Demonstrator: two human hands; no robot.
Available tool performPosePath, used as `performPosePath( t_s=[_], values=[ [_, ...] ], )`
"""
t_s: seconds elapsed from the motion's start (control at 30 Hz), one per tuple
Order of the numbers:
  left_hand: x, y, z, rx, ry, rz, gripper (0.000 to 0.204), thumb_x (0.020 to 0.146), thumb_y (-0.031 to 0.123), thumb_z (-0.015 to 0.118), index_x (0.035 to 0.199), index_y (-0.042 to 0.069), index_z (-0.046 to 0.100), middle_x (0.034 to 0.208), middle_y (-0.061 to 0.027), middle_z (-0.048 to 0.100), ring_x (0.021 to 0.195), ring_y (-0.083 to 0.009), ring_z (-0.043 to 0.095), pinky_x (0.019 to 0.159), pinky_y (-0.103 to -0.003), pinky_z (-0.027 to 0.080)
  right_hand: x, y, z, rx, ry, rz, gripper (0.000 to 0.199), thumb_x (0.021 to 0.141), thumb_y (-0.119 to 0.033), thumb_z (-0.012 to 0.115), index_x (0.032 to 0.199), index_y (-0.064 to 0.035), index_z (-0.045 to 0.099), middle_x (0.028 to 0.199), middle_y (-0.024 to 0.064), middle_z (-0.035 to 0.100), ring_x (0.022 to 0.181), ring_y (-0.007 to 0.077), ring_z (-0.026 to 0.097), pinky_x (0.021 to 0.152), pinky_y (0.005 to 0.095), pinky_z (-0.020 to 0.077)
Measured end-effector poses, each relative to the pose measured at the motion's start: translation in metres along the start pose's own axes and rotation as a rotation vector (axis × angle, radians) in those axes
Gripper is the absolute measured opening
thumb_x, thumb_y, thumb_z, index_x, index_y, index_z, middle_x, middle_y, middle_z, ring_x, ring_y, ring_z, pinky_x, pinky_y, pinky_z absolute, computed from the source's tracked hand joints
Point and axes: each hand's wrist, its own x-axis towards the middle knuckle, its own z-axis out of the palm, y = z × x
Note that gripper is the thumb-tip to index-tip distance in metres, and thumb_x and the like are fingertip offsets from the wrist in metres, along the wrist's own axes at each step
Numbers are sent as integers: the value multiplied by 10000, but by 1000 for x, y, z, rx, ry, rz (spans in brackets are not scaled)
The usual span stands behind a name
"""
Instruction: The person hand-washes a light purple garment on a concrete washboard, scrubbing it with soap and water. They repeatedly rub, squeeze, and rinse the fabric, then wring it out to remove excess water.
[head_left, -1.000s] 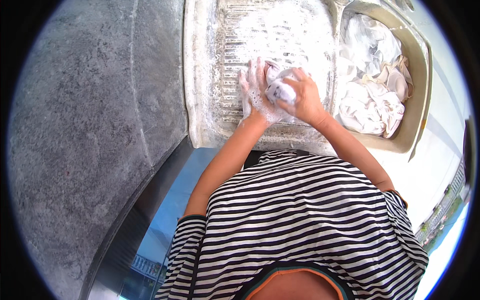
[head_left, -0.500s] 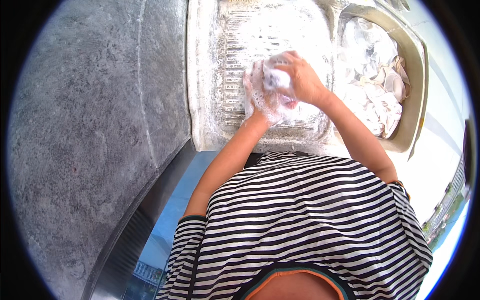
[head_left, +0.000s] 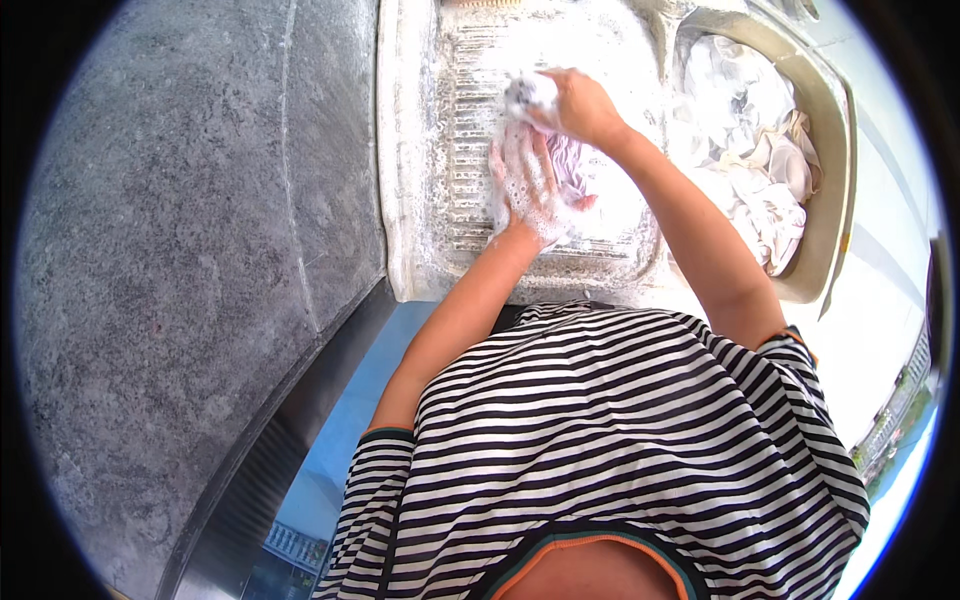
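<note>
A person's right hand (head_left: 580, 105) is gripping the far end of a soapy white cloth (head_left: 545, 150), fingers closed around a bunched wad of it, while the left hand (head_left: 528, 185) is lying flat with fingers spread, pressing the near end down onto the ribbed washboard (head_left: 470, 150). The cloth is stretching lengthwise away from the body, running from under the left palm up to the right fist, along the middle of the board and across its ridges. Suds are covering both hands. Just past the board's right edge, a basin (head_left: 835, 120) is holding a heap of pale laundry (head_left: 750, 160). A grey stone slab (head_left: 180, 250) is flanking the board's left edge.
</note>
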Motion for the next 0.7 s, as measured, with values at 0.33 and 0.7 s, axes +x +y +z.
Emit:
performPosePath(
  t_s=[0.33,0.7],
  values=[
    [20,8,-17,-38,-4,172,1236,738,777,560,1478,-108,117,1540,-313,139,1426,-456,142,1089,-678,65,137,44,8,-201,684,-8,194,723,-175,632,846,-51,718,800,187,691,794,371,668,775,491,511],
    [18,15,-10,152,-117,112,1104,749,732,579,1550,107,148,1578,-279,76,1472,-435,-46,1120,-647,-114,-71,61,74,-77,545,-516,211,714,-200,800,896,-128,722,1129,70,623,1092,245,585,992,541,447]
  ],
)
